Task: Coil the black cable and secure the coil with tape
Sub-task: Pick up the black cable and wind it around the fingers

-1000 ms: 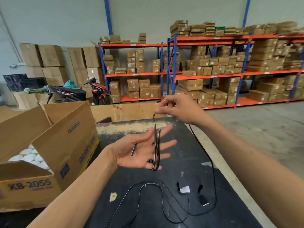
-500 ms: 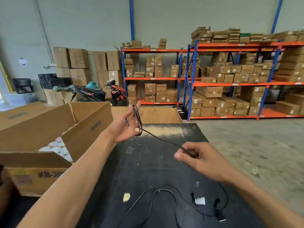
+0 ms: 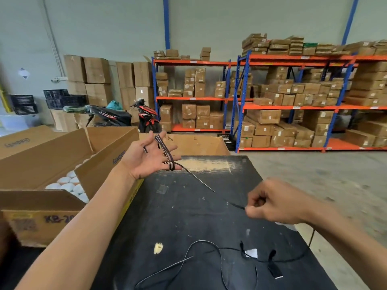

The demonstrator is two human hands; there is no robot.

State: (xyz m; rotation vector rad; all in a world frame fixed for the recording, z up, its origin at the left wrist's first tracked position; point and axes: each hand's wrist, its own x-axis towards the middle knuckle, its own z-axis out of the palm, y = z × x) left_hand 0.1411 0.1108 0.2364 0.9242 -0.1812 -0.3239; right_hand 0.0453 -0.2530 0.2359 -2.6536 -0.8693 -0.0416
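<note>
Nearest the camera, loose loops of the black cable (image 3: 211, 251) are lying on the black table (image 3: 188, 216) at 6 o'clock, beside small tape pieces (image 3: 251, 253). At about 4 o'clock the right hand (image 3: 274, 203) is closing in a fist, pinching the cable's taut run. That run is stretching toward 11 o'clock, where the left hand (image 3: 149, 158) is spreading its fingers, palm up, with a few coils wrapped over them. An open cardboard box (image 3: 62, 164) is sitting at 9 o'clock.
</note>
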